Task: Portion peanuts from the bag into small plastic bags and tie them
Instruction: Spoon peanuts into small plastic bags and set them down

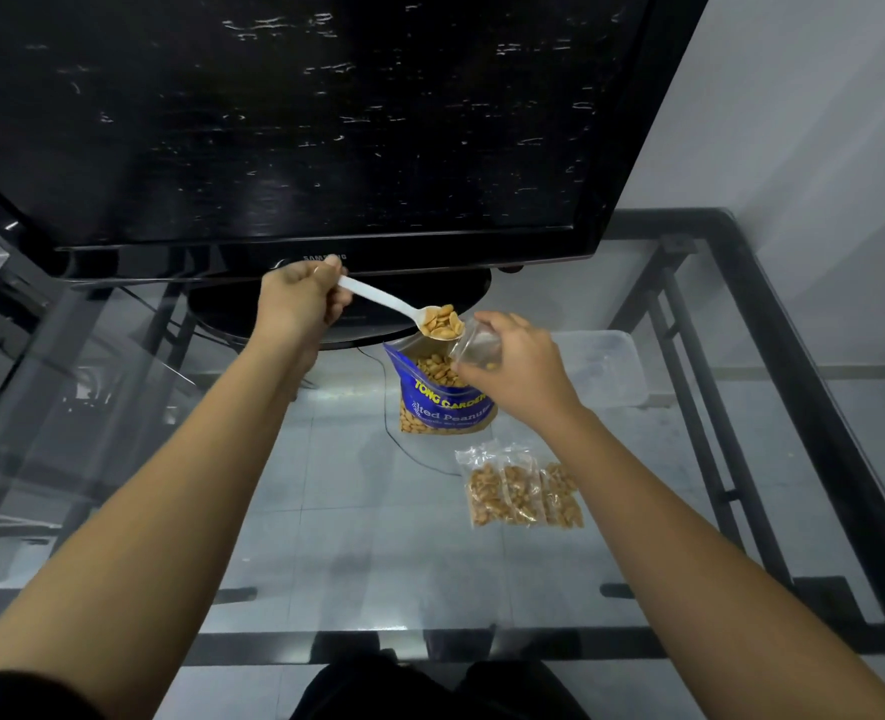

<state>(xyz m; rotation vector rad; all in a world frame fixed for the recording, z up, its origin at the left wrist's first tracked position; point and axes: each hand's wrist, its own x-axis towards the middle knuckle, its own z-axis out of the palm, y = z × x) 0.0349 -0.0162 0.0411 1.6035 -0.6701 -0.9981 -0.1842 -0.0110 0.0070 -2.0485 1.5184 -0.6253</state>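
Peanuts [441,322] heaped on a white plastic spoon [398,307], frame centre, poised right at the mouth of a small clear plastic bag [474,345]. Left hand [300,304] grips the spoon handle w/ curled fingers; right hand [515,361] pinches the small bag, holding it tilted w/ its opening toward the spoon. A few nuts seem to sit inside it already, hard to be sure. Both hover just above the blue Tong Garden peanut bag [443,394], standing open, still well stocked.

Progress, judging by layout: three filled small bags [523,493] lie side by side, lower right of centre; whether knotted, can't tell. Fourth portion underway: filling, then tying left, and prob. more portions given the stock.

Materials: small bags thin, crinkly, see-through film; big bag glossy printed pouch; nuts pale golden, smooth, oval. All rests on a glass table [326,537] w/ black metal frame. Translucent plastic container [611,366] at right; Samsung TV [294,122] fills upper frame.
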